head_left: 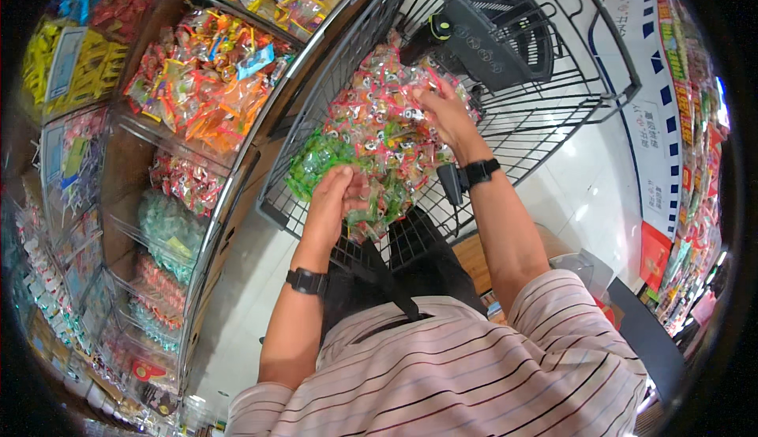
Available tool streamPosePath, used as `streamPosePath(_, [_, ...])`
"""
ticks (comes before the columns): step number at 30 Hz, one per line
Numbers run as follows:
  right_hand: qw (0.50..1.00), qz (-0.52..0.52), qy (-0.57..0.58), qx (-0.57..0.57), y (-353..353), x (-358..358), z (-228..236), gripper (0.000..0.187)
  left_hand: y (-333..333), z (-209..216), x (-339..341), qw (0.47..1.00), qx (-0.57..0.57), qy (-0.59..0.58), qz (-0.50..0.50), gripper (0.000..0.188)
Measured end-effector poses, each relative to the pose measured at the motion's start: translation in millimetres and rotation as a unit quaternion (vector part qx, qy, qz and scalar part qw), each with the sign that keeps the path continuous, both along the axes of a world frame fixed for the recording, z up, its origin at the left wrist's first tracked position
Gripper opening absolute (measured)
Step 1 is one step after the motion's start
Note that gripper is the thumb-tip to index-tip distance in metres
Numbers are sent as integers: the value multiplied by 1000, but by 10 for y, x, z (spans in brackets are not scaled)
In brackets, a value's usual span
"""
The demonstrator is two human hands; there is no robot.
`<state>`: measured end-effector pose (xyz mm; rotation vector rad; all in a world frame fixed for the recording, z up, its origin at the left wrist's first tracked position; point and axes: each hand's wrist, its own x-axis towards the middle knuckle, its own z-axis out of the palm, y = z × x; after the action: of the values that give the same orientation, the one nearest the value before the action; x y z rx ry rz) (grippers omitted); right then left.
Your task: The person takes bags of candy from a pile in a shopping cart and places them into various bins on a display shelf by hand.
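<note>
A wire shopping cart (545, 117) stands in front of me, holding a heap of small wrapped candies (371, 109) in clear, pink and red wrappers. Bright green wrapped candies (320, 161) lie at the heap's left side, and more green ones at its near end. My left hand (335, 200) is over the near left of the heap, beside the green candies, fingers apart. On the heap's right side, my right hand (446, 113) reaches over the pink-wrapped candies with thumb and fingers spread. Neither hand visibly grips a candy; some fingertips merge with the shiny wrappers.
The cart's folded black child seat (497, 38) is at the far end. Along the left runs a shelf with bins of wrapped candies (213, 78) behind a metal rail (260, 113). Pale floor tiles (237, 279) show between shelf and cart. Packed shelves (699, 145) line the right.
</note>
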<state>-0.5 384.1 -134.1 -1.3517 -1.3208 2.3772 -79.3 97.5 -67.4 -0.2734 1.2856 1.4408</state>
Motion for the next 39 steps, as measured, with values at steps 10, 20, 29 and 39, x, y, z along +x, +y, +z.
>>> streamPosePath(10, [988,-50,98,106,-836,294,1555,49,482,719,-29,976,215,-40,15,62])
streamPosePath(20, [977,0,128,171,-1496,397,2285,36,204,889,18,942,306,-139,-5,47])
streamPosePath(29, [983,10,166,79,-1568,443,2353,44,-10,1000,-92,922,344,-179,-15,47])
streamPosePath(39, [965,136,81,209,-1674,457,2351,39,-228,935,-157,928,325,-183,18,40])
